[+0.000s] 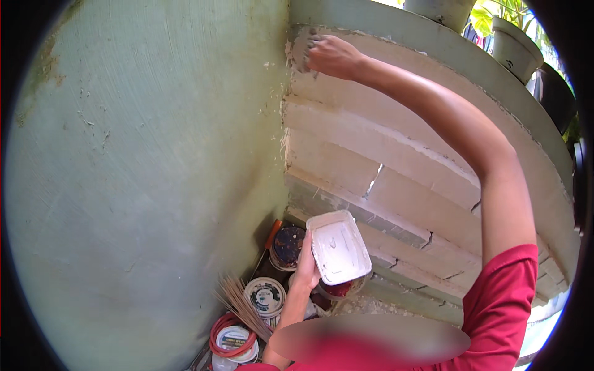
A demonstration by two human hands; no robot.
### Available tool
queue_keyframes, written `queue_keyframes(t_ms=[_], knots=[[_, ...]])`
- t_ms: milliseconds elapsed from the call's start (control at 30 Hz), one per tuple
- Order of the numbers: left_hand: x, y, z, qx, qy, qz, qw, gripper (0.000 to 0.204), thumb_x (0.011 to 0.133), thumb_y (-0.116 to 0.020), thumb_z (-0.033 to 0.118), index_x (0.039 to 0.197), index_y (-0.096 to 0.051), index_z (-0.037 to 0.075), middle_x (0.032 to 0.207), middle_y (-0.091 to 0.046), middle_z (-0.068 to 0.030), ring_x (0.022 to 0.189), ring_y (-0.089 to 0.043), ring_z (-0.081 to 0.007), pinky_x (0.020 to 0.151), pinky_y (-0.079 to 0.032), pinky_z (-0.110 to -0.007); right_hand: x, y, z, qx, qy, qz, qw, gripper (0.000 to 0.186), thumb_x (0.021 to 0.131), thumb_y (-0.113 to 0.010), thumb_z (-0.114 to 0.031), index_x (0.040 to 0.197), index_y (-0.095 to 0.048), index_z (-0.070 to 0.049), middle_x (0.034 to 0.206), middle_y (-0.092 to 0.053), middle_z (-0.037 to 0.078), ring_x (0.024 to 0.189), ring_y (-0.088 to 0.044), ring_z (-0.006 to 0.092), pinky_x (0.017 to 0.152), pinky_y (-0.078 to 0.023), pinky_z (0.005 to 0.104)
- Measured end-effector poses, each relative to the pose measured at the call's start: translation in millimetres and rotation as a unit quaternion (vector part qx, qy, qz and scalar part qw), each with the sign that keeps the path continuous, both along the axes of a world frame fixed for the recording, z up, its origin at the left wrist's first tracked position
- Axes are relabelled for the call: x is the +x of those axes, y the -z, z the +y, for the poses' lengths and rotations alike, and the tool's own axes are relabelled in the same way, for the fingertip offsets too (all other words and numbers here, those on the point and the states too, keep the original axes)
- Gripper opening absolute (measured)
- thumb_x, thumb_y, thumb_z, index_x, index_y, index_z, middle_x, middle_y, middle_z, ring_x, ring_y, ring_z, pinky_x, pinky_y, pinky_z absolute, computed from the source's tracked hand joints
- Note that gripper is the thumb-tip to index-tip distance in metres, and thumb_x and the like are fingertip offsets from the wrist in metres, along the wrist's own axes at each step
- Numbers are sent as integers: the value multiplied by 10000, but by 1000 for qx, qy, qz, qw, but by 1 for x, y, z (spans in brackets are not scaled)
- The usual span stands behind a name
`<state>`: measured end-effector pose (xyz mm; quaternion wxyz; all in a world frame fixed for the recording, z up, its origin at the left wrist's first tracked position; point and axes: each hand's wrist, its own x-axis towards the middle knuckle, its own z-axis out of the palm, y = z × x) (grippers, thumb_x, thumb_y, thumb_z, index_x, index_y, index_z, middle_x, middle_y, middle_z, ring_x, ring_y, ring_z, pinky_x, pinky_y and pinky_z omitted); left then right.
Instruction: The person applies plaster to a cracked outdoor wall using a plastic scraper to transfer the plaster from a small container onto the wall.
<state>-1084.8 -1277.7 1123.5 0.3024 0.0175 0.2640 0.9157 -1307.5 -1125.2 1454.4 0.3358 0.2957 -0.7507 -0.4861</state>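
Note:
My left hand (pixel 305 269) grips the side of a white rectangular plastic tub (pixel 341 248). The tub is tilted so that its inside shows, with a thin white smear and small lumps on the bottom. High up, my right arm reaches across to the corner, where my right hand (pixel 333 57) is closed against the top of the block wall (pixel 365 127). Grey, paste-like matter covers its fingertips and the wall around them. Whatever those fingers hold, if anything, is too small or hidden to name.
A green painted wall (pixel 148 167) rises on the left. Along the ledge (pixel 396 25) stand potted plants, including a grey pot (pixel 516 48). Low in the corner are a dark-lidded bucket (pixel 288 246), a white lidded bucket (pixel 265 297), thin sticks (pixel 238 300) and a coiled red hose (pixel 216 331).

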Motion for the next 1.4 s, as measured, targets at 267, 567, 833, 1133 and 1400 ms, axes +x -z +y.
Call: queue_keyframes(t_ms=[267, 567, 833, 1133, 1400], knots=[[-9, 11, -15, -5, -2, -19, 1000, 576, 992, -299, 453, 1362, -387, 21, 1333, -494, -116, 1194, -511, -233, 1024, -408, -366, 42, 17, 61, 64, -9, 29, 997, 154, 759, -643, -123, 606, -626, -113, 629, -621, 34, 600, -645, 166, 632, -512, 294], [-11, 29, 10, 4, 21, -35, 999, 564, 993, -308, 446, 1371, -382, 35, 1354, -474, -110, 1200, -501, -220, 1018, -406, -350, -1, 15, 19, 43, 8, -1, 999, 203, 781, -624, -121, 582, -599, -155, 642, -620, 5, 668, -645, 156, 571, -488, 299], [7, 28, 40, -1, 26, -46, 999, 565, 994, -305, 443, 1377, -370, 33, 1357, -469, -113, 1204, -497, -228, 1019, -404, -359, 93, 14, 129, 63, 23, 24, 997, 184, 737, -637, -98, 562, -606, -147, 612, -607, 14, 661, -648, 157, 623, -504, 277], [32, 15, 66, 4, 48, -32, 998, 573, 992, -307, 452, 1371, -380, 29, 1340, -486, -123, 1190, -511, -230, 1015, -413, -363, 10, 25, 40, -15, -20, -27, 999, 197, 800, -617, -131, 604, -632, -126, 674, -665, 20, 623, -647, 175, 571, -504, 308], [13, 36, 52, -15, 50, -44, 998, 573, 990, -304, 459, 1365, -389, 34, 1325, -497, -127, 1172, -528, -233, 1000, -432, -359, 85, 49, 98, 86, 122, -26, 988, 163, 790, -634, -128, 627, -630, -128, 648, -625, 17, 670, -611, 142, 611, -468, 281]])
